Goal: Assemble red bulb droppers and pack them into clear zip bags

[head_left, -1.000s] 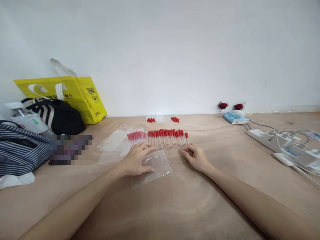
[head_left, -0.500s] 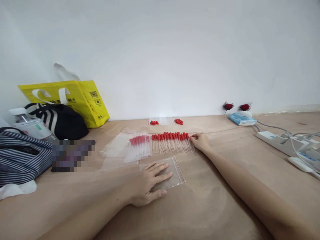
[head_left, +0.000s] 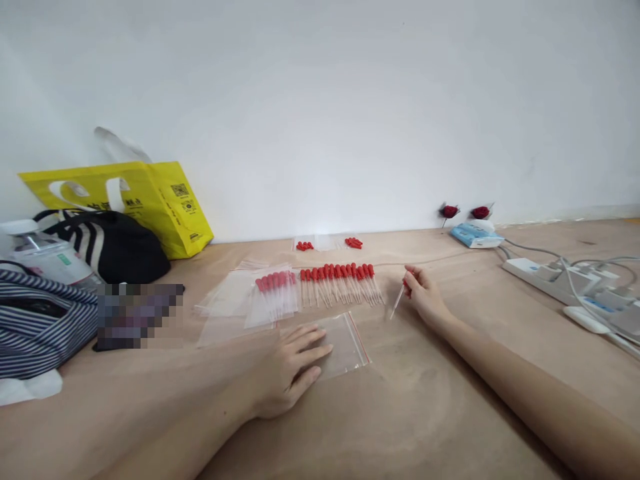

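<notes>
My left hand [head_left: 293, 367] lies with its fingers spread on a clear zip bag [head_left: 345, 347] that has a red line along its right edge. My right hand [head_left: 420, 292] pinches the red end of a dropper [head_left: 399, 301], whose clear tube slants down to the left. Left of it lies a row of several red-topped droppers [head_left: 343, 273] with their tubes toward me. Beside that row, filled and flat clear bags [head_left: 273, 300] overlap, and red tops show through one of them.
Small red caps [head_left: 353, 243] lie on bags by the wall. At left stand a yellow bag [head_left: 190, 220], a black bag [head_left: 120, 247], a bottle [head_left: 55, 257] and a striped pouch [head_left: 45, 327]. At right are a blue packet [head_left: 475, 235] and a power strip [head_left: 540, 277].
My right hand has moved right, away from the row's right end, with a dropper in its fingers. My left hand has slid slightly left on the bag, its fingers closer together.
</notes>
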Motion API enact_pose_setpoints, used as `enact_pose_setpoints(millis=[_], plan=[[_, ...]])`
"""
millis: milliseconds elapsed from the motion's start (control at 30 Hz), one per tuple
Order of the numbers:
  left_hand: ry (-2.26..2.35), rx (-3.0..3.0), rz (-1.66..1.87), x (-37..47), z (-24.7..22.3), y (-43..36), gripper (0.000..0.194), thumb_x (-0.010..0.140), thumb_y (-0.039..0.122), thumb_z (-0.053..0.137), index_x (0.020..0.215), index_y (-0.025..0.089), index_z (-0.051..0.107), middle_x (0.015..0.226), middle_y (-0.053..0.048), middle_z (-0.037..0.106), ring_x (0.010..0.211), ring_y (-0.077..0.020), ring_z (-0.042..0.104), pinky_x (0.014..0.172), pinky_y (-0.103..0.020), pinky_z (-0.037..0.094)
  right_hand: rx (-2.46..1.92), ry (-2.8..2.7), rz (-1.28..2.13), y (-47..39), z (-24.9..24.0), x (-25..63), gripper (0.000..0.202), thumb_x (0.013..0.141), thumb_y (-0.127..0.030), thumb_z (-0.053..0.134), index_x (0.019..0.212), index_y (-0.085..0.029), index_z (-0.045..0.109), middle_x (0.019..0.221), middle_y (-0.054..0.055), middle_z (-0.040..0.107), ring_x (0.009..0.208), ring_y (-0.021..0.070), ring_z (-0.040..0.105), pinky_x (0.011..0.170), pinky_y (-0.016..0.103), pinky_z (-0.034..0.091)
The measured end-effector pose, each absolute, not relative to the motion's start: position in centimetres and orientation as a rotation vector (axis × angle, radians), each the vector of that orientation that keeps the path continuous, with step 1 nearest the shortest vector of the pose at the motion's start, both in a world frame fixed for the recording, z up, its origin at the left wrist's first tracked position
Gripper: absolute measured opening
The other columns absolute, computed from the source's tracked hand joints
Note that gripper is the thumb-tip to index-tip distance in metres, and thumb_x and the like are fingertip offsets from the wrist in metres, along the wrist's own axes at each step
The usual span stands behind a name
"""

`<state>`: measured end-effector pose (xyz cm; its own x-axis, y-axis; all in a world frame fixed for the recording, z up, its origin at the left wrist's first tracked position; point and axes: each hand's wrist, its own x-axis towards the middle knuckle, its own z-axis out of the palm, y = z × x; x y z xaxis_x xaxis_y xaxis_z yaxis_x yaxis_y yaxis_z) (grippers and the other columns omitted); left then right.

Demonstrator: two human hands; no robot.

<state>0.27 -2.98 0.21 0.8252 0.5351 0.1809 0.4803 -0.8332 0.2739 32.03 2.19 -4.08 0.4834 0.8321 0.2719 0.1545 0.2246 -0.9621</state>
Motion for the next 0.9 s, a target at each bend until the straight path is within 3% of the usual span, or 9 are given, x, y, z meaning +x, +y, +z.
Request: enact_pose_setpoints(millis=[167,733,900], plan=[[0.825,2.746,0.233,0.4,0.5,-3.0,0.038,0.087,0.027,0.038,0.124,0.026,0.044,0.135,-0.004,0.037,0.126,-0.022,0.029,0.102,-0.045,0.027,-1.139,-0.878,0.844,-1.4,-4.1,29.0,0.041,0.067,-0.05,0.057,0.093,-0.021,0.046,0.063,-0.005,0.049,0.05,0.0097,0.05,0.046,0.023,0.041],[0.815,2.68,0.274,0.3,0.2,-2.8,0.038,0.088,0.03,0.039,0.125,0.031,0.042,0.136,-0.002,0.036,0.126,-0.023,0.029,0.103,-0.047,0.026,-1.077,-0.887,0.95,-1.5,-3.7,27.3,0.04,0.066,-0.049,0.059,0.09,-0.021,0.045,0.066,-0.005,0.049,0.052,0.0084,0.051,0.049,0.024,0.043],[0.891,2.611,0.315,0.3,0.0,-2.8,0.05,0.085,0.032,0.042,0.133,0.028,0.028,0.139,-0.005,0.029,0.126,-0.0244,0.029,0.101,-0.045,0.029,-1.009,-0.878,1.094,-2.0,-3.1,26.2,0.038,0.064,-0.047,0.063,0.087,-0.02,0.046,0.067,-0.005,0.052,0.053,0.0086,0.053,0.053,0.025,0.044]])
